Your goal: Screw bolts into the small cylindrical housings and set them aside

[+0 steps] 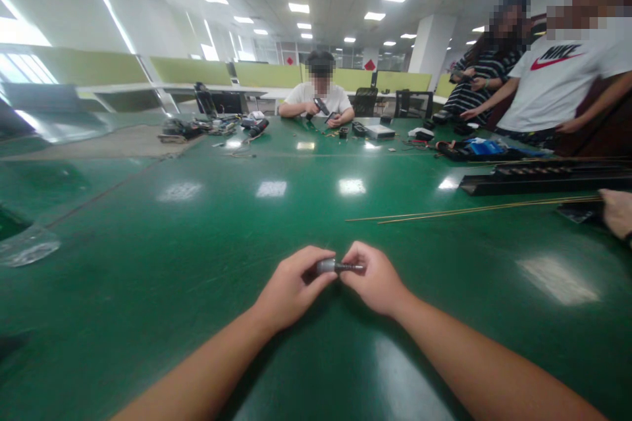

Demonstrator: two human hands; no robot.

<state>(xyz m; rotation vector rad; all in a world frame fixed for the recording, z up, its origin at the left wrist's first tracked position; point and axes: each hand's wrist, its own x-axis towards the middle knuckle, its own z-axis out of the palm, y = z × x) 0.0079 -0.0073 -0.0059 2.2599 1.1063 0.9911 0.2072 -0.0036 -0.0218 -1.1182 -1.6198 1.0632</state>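
Observation:
Both hands meet over the green table, holding one small part between them. It is a metal cylinder with a ridged shaft [326, 266], lying roughly level; its exact kind is unclear. My left hand [299, 283] is closed round the grey, thicker body, with the thumb and index finger on either side. On the other end, the fingers of my right hand [372, 276] pinch the thin, dark, ridged shaft, whose bright tip shows near the palm. The fingers partly hide both ends.
Two thin brass-coloured rods [444, 212] lie to the right, near another person's hand [617, 212]. Black rails [543, 181] rest behind them. Across the green table [222, 217], a seated person [316, 95] holds a dark tool among electronics; two people stand at the right.

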